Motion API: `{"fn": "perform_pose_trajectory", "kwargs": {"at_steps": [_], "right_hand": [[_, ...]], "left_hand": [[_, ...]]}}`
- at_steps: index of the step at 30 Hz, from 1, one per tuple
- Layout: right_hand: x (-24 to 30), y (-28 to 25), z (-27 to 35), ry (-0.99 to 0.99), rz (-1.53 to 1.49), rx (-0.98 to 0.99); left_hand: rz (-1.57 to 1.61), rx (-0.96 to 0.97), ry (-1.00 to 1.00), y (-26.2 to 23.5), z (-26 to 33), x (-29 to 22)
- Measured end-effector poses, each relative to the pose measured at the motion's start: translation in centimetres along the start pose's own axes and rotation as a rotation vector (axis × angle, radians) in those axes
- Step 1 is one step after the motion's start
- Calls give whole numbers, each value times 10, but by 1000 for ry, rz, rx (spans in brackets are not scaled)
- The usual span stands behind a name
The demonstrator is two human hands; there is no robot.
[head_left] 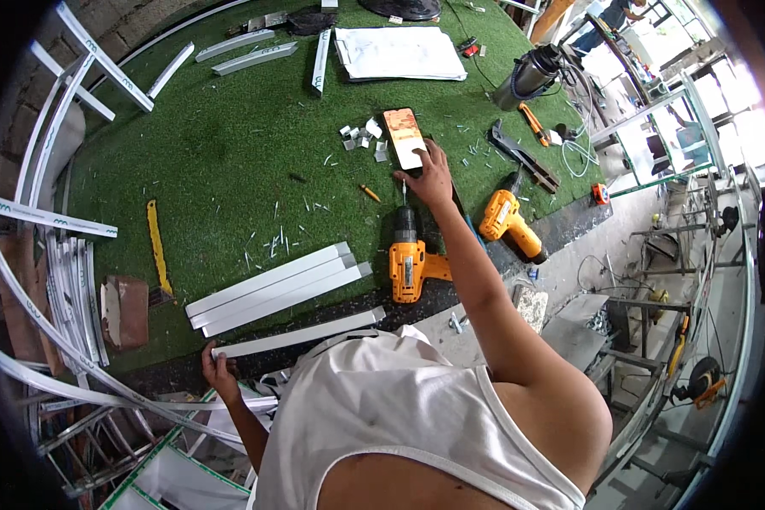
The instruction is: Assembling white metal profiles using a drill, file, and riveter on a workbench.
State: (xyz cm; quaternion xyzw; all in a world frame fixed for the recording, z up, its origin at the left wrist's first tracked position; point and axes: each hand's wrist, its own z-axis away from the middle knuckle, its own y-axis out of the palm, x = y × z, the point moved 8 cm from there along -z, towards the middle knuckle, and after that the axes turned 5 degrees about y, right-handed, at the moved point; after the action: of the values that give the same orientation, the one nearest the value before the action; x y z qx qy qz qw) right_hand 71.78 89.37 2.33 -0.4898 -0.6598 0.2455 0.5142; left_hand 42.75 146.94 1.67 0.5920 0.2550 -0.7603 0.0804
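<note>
My right hand (432, 177) reaches over the green work surface with its fingers apart. A fingertip is at the lower end of a lit phone (403, 136) lying flat. Close to that hand an orange cordless drill (409, 263) lies with its bit pointing away from me. A second orange drill (510, 223) rests to its right. At the near edge, my left hand (219, 374) has its fingers closed on the left end of a white metal profile (297, 334). Similar white profiles (276, 289) lie side by side just beyond it.
Small cut metal pieces (374, 127) lie left of the phone. Metal snips (523, 155), an orange cutter knife (534, 124) and a dark flask (527, 78) are on the right. White sheets (399, 53) lie at the back. Long profiles (72, 280) and a yellow-handled tool (157, 246) are left.
</note>
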Motion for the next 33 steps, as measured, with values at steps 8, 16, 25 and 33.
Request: {"fn": "perform_pose_trajectory", "kwargs": {"at_steps": [8, 16, 25, 33], "right_hand": [[8, 0, 0, -114, 138, -1], [2, -3, -6, 12, -36, -28], [1, -5, -23, 63, 90, 129], [-9, 2, -27, 118, 86, 163]], "left_hand": [[12, -43, 27, 2, 0, -4], [30, -47, 26, 0, -1, 0], [27, -30, 5, 0, -1, 1], [79, -5, 25, -1, -1, 9]]}}
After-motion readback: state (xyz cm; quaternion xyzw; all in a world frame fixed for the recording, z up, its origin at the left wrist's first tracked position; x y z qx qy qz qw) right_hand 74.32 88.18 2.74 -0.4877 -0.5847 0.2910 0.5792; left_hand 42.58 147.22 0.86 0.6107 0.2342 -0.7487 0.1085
